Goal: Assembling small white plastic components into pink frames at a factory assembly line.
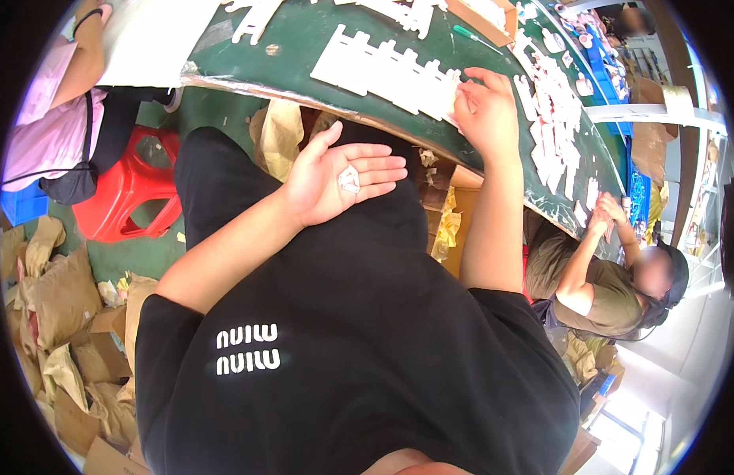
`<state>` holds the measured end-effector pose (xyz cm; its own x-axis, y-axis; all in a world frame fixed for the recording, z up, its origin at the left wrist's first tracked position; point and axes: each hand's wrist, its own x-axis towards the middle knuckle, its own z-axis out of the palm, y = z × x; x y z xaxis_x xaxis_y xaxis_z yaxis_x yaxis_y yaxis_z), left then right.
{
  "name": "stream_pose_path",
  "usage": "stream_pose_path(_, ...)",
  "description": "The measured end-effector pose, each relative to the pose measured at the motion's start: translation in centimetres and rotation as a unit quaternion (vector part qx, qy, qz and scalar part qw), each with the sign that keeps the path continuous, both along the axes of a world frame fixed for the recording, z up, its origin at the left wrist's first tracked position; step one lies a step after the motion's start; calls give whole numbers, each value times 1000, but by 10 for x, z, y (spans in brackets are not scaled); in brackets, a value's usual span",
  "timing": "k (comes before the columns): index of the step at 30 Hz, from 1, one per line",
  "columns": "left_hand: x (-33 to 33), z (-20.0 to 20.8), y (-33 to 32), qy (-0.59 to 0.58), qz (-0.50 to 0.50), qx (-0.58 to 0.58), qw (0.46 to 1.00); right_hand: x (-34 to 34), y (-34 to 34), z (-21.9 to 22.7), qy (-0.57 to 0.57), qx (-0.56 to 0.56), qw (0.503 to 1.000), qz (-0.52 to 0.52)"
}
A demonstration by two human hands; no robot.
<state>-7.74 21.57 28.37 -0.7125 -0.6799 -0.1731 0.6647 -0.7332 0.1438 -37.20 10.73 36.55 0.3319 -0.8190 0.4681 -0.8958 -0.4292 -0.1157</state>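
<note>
My left hand (335,176) is held palm up over my lap, its fingers stretched out flat. Several small white pieces (348,180) lie loose in that palm. On the green table, my right hand (485,111) is at the right end of a row of white slotted parts (383,70) laid side by side. Its fingertips are pinched together there, touching or just above the last part. Whatever they hold is too small or too hidden to make out.
More white parts (553,127) are heaped to the right on the green table (284,63). A green screwdriver (476,36) lies near a cardboard box (489,17). A co-worker (604,277) sits at right; another person stands at left by a red stool (129,194). Paper sacks (62,297) fill the left floor.
</note>
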Motion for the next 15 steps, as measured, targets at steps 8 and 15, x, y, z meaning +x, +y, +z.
stream_pose_path(8, -1, 10, 3, 20, 30, -3, 999, 64, 66, 29, -198, 38, 971, 130)
stream_pose_path(15, -2, 4, 4, 22, 27, -49, 998, 113, 112, 3, -126, 169, 958, 193)
